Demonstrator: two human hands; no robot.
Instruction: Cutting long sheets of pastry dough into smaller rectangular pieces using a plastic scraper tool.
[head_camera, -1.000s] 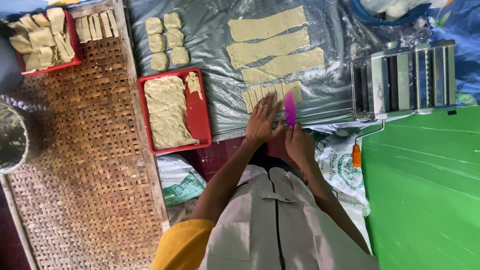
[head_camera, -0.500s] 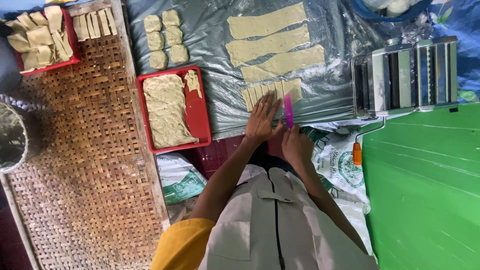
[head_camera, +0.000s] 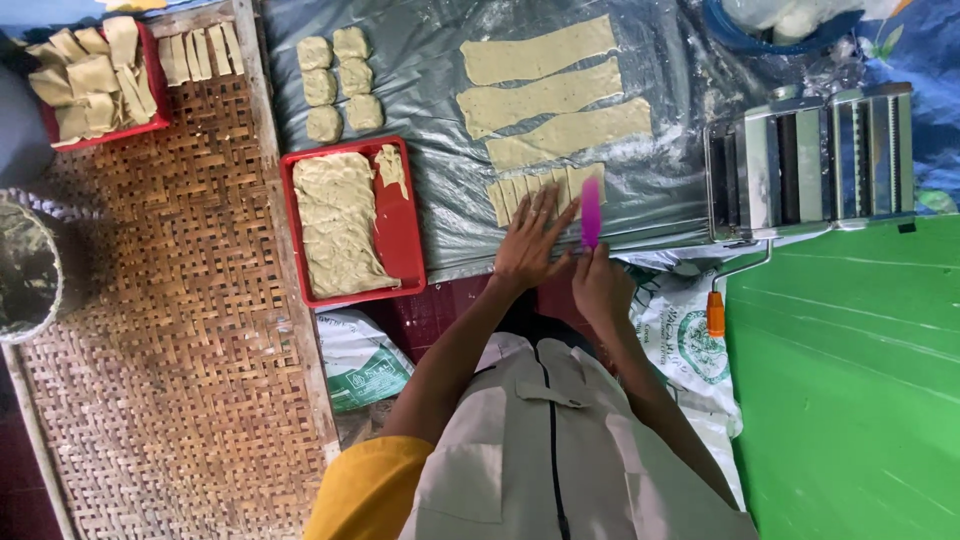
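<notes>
My left hand (head_camera: 533, 242) lies flat, fingers spread, on a strip of pale dough (head_camera: 545, 190) that is cut into several narrow pieces on the grey plastic sheet (head_camera: 440, 100). My right hand (head_camera: 601, 283) grips a pink plastic cutter (head_camera: 590, 211), its blade standing on the right end of that strip. Three longer uncut dough strips (head_camera: 545, 95) lie just beyond it.
A red tray (head_camera: 402, 225) with a rough slab of dough sits to the left, with several dough lumps (head_camera: 335, 80) above it. A steel pasta roller (head_camera: 810, 160) stands at right by a green board (head_camera: 850, 380). A woven mat (head_camera: 170, 330) carries another red tray (head_camera: 90, 75) of cut pieces.
The pink cutter has shifted slightly along the strip; both hands stay on the dough near the sheet's edge. The view has barely drifted.
</notes>
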